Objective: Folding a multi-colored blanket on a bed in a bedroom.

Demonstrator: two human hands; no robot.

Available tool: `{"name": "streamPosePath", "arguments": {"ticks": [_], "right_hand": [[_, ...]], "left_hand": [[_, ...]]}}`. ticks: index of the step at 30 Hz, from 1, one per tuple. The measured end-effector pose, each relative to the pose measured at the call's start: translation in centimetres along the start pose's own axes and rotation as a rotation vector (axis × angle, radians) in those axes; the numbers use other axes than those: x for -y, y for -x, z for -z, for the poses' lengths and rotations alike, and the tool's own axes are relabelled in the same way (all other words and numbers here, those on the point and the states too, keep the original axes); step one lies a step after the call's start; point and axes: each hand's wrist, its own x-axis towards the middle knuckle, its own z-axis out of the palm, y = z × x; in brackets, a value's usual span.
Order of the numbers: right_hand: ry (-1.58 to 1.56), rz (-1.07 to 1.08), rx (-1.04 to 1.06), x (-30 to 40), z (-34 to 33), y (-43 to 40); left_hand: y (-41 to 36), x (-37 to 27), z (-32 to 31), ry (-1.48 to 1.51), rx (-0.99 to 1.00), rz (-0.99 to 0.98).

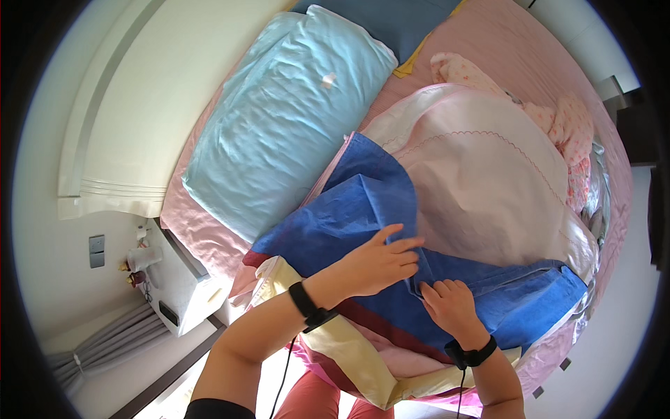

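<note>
A quilt cover lies rumpled before me. Its blue panel (335,220) is folded over a pale pink-white side (471,178) with scalloped stitching. Maroon and pale yellow bands (335,345) run along its near part. My left hand (379,264) is over the blue cloth with its fingers apart, by a raised fold; whether the fingertips touch the cloth is hard to tell. My right hand (450,309) pinches the edge of the blue cloth close by. Each wrist wears a black band with a cable.
A light blue pillow or folded quilt (293,120) lies on the pink bed sheet (502,47). Floral cloth (568,125) is bunched at the right. A dark blue pillow (377,21) is at the top. Left of the bed, a white nightstand (178,277) holds a phone (168,312).
</note>
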Motion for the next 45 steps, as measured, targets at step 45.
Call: {"name": "streamPosePath", "arguments": {"ticks": [45], "right_hand": [[-0.295, -0.318, 0.108, 1.8, -3.7, 12.7]], "left_hand": [[2.4, 14.5, -6.0, 0.386, -0.337, 0.791]]}}
